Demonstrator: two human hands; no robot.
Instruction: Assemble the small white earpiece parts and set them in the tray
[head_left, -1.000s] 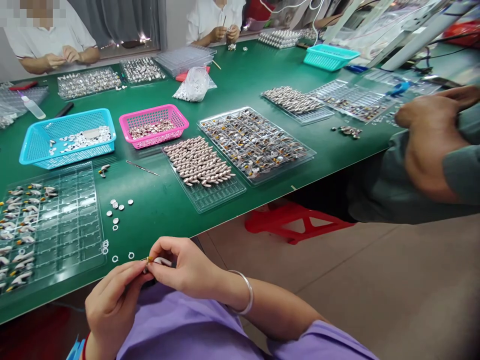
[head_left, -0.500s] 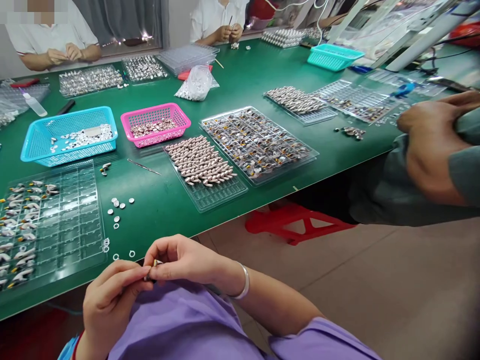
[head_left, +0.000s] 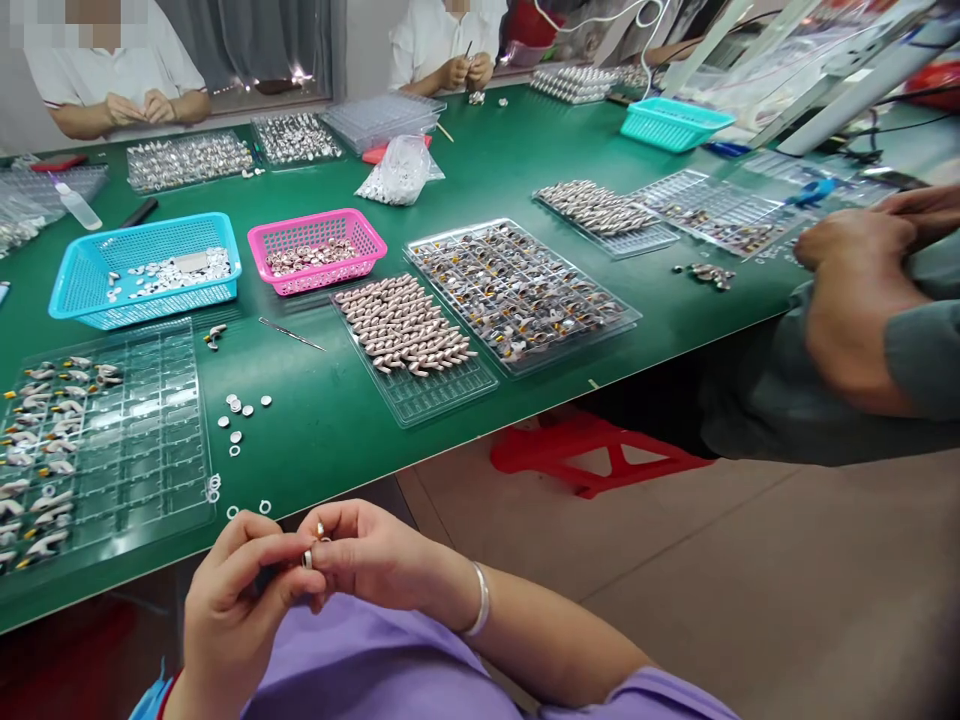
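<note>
In front of my purple top both hands meet, fingers pinched. My left hand (head_left: pixel 244 590) grips a small earbud part (head_left: pixel 307 559) with a pale rim between thumb and forefinger. My right hand (head_left: pixel 382 560), a silver bangle at its wrist, pinches the same part from the other side; a yellowish end shows above its thumb. Fingers cover most of the part. Just beyond, on the table, lie small white rings (head_left: pixel 265 507) and round caps (head_left: pixel 247 411). To the left, a clear tray (head_left: pixel 161 450) carries rows of similar stemmed earbud pieces (head_left: pixel 60 467).
Tweezers (head_left: pixel 292 334) lie on the green table (head_left: pixel 300 450) by a blue basket (head_left: pixel 67 290) and a pink basket (head_left: pixel 259 245). Filled trays of pale stems (head_left: pixel 401 325) and parts (head_left: pixel 517 290) stand rightward. A co-worker's arm (head_left: pixel 855 300) and red stool (head_left: pixel 540 450) are at right.
My hands have moved slightly right and down, away from the table edge. The part between my fingers is turned, so its pale rim now shows.
</note>
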